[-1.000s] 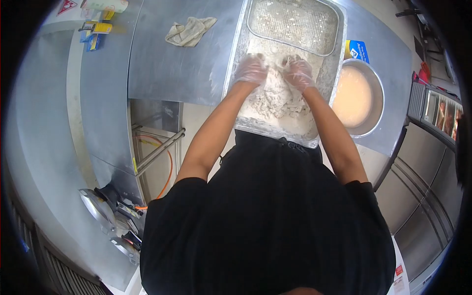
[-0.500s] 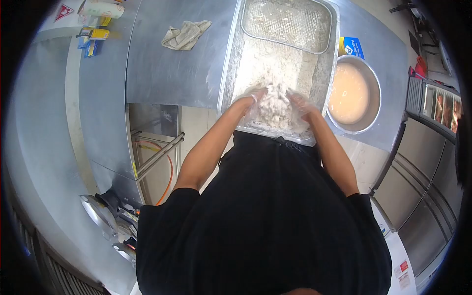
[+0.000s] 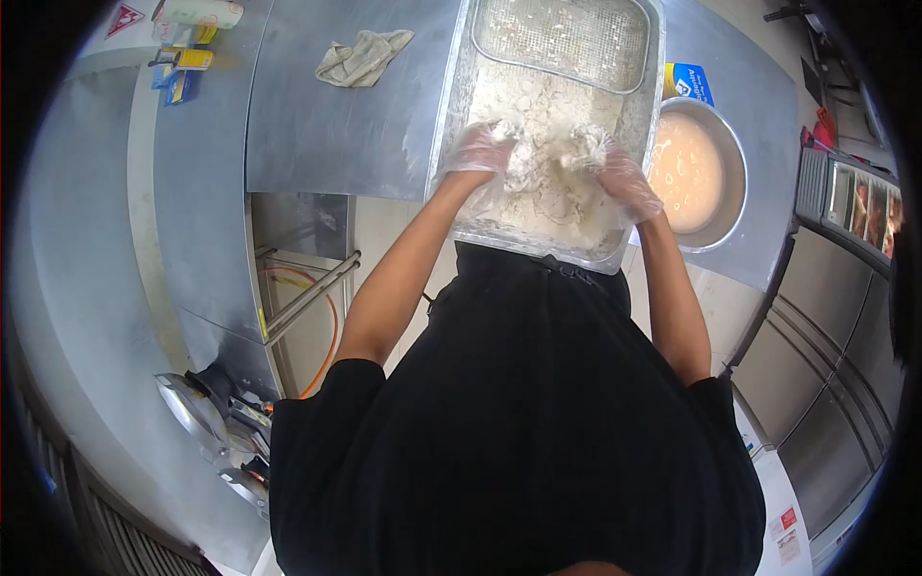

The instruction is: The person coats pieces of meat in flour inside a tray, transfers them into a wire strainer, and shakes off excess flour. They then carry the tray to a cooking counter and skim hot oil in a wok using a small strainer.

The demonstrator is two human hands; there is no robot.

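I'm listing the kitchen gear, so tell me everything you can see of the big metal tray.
The tray is silvery, metal-looking and rectangular, with rounded near corners, raised walls and a rim. Pale powder covers much of its floor and dusts its walls; a mesh basket sits at its far end, which the picture cuts off. It lies on the table, its near end apparently overhanging the edge. Both gloved hands reach inside; whether they touch the metal is unclear.
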